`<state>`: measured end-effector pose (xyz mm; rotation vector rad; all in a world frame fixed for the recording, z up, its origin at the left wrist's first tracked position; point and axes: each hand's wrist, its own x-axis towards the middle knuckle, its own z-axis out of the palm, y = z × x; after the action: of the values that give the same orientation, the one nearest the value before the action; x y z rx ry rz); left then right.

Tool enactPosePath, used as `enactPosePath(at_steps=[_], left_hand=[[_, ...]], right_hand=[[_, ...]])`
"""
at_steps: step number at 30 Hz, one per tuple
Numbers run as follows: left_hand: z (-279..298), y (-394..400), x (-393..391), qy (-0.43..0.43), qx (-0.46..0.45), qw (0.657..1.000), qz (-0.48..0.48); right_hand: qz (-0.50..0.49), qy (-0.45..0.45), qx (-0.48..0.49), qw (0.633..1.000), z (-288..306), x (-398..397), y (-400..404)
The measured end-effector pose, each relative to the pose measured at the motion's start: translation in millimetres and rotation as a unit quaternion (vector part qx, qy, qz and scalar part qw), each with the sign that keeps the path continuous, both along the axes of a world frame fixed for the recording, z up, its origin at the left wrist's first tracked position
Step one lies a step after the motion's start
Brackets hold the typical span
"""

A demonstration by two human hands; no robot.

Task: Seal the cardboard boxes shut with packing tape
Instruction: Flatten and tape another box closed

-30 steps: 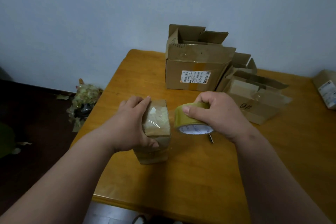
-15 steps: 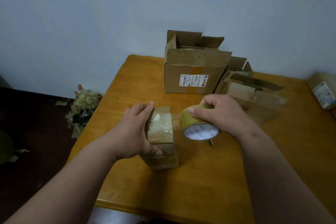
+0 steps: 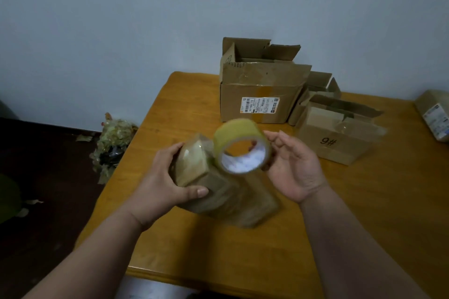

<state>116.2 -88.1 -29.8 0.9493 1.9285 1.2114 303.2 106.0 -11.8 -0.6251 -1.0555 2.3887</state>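
My left hand (image 3: 167, 184) grips a small cardboard box (image 3: 213, 187) that is wrapped in clear tape. The box is lifted off the wooden table (image 3: 364, 213) and tilted, and it looks blurred. A yellowish roll of packing tape (image 3: 243, 145) stands on edge against the box's upper right side, its core facing me. My right hand (image 3: 294, 165) cups the roll from the right, palm towards me, thumb at the rim and fingertips behind it.
A large open box with a shipping label (image 3: 260, 94) stands at the table's back. To its right sit an open box marked 9# (image 3: 337, 138) and another open box (image 3: 318, 87) behind it. A labelled parcel (image 3: 435, 114) lies at the far right. Dried leaves (image 3: 111, 141) lie on the floor at left.
The small box has been lifted from the table and tipped over to the right. The tape roll rose and turned its core towards me, and my right hand turned palm-up beside it.
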Motion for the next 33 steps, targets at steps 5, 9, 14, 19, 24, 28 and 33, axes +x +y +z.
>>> enactPosePath(at_steps=[5,9,14,19,24,28,33], left_hand=[[-34,1,5,-0.163,-0.004,0.987,-0.008],[-67,-11,5,-0.161,-0.083,0.982,-0.054],[-86,-6,14,-0.142,-0.069,0.987,-0.019],[-99,-3,16,-0.114,-0.086,0.99,0.005],[-109,-5,4,0.129,-0.237,0.958,-0.1],[-112,-7,-1,0.208,-0.296,0.927,-0.103],[-109,-6,2,0.203,-0.304,0.926,-0.095]], right_hand=[[0.056,-0.054,0.033,0.996,-9,-17,-11],[0.152,-0.201,0.175,0.952,-21,-34,-37],[0.181,-0.308,0.319,0.878,-46,-45,-64],[0.201,-0.317,0.334,0.864,-48,-44,-56],[0.199,-0.312,0.36,0.856,-53,-40,-47],[0.172,-0.344,0.434,0.814,-44,-27,-21],[0.155,-0.397,0.455,0.782,-34,4,16]])
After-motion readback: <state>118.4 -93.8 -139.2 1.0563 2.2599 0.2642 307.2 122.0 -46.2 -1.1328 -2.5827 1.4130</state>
